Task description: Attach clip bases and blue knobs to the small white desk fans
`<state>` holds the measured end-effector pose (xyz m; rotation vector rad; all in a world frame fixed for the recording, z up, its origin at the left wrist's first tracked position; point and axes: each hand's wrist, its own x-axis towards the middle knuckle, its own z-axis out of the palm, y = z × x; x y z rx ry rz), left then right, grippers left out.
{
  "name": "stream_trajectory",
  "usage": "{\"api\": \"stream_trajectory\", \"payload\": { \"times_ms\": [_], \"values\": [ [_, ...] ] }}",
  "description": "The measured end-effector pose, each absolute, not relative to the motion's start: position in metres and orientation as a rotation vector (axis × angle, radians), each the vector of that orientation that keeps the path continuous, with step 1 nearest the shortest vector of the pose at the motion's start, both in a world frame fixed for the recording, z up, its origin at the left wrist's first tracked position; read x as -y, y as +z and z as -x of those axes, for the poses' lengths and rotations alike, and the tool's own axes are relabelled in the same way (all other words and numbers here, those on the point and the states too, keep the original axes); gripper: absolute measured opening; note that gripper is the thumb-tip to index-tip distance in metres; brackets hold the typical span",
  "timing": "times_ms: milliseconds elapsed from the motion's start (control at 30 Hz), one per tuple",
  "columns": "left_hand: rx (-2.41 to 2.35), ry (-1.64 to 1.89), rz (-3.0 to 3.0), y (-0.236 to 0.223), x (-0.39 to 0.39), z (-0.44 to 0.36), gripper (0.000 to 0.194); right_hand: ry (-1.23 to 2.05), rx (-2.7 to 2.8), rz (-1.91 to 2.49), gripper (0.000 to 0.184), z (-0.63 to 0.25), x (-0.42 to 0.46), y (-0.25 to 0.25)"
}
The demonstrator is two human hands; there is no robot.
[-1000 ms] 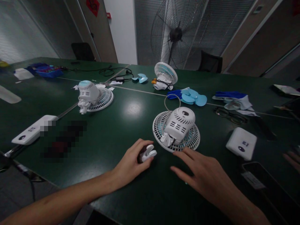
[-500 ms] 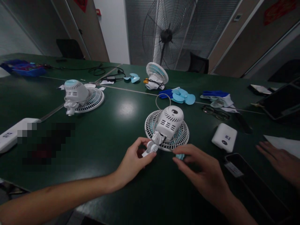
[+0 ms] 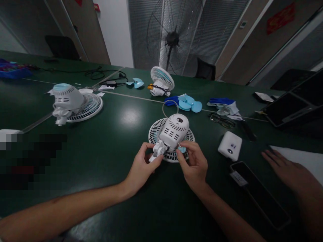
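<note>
White clip (image 3: 153, 158), blue knob (image 3: 182, 150): slip risk

Left hand (image 3: 142, 166) pinches the clip at the face-down fan's (image 3: 174, 131) neck; right hand (image 3: 193, 164) clamps the knob beside it; a loose pinch could drop the knob onto the grille (image 3: 190, 135), a tilted clip skew.

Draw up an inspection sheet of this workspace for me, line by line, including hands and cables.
Surface: green tabletop, crossed by pale seams.
Job's things: near white fan, grille down; white bracket at its neck, fastening unclear; light-blue knob beside its housing.
Clutter: two more white fans, light-blue fan blades, blue-and-white gloves, eyeglasses, white boxy device.
Hands: left hand pinches the bracket; right hand pinches the knob; another person's hand lies at the right.
Cables: black cable loosely coiled toward the far edge; pale cord loop behind the near fan.
Surroundings: large pedestal fan, black chairs, window blinds.
</note>
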<state>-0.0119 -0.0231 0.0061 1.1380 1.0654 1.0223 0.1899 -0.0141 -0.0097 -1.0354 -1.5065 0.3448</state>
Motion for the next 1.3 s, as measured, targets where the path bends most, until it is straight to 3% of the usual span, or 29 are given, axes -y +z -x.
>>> {"api": "stream_trajectory", "payload": {
  "times_ms": [100, 267, 800, 967, 1067, 1167, 1300],
  "values": [
    [-0.979, 1.043, -1.140, 0.004, 0.028, 0.014, 0.042, 0.220, 1.634, 1.034, 0.023, -0.192, 0.016, -0.002],
    [-0.936, 1.062, -1.085, 0.007, 0.035, 0.016, 0.051, 0.126, 1.767, 0.915, 0.038, -0.190, 0.023, 0.003],
    [-0.886, 1.159, -1.238, 0.010, 0.031, 0.016, 0.026, 0.084, 1.896, 0.850, 0.058, -0.182, 0.027, -0.001],
    [-0.993, 1.142, -1.219, 0.011, 0.021, 0.019, 0.021, 0.086, 1.864, 0.821, 0.048, -0.182, 0.023, 0.006],
    [-0.994, 1.129, -1.183, 0.009, 0.016, 0.018, 0.020, 0.150, 1.812, 0.905, 0.030, -0.180, 0.021, 0.008],
    [-0.968, 1.114, -1.175, 0.007, 0.013, 0.017, 0.020, 0.414, 1.681, 1.045, 0.013, -0.179, 0.021, 0.004],
    [-0.984, 1.121, -1.174, 0.006, 0.012, 0.018, 0.022, 0.550, 1.732, 1.005, 0.022, -0.191, 0.021, 0.002]
  ]
}}
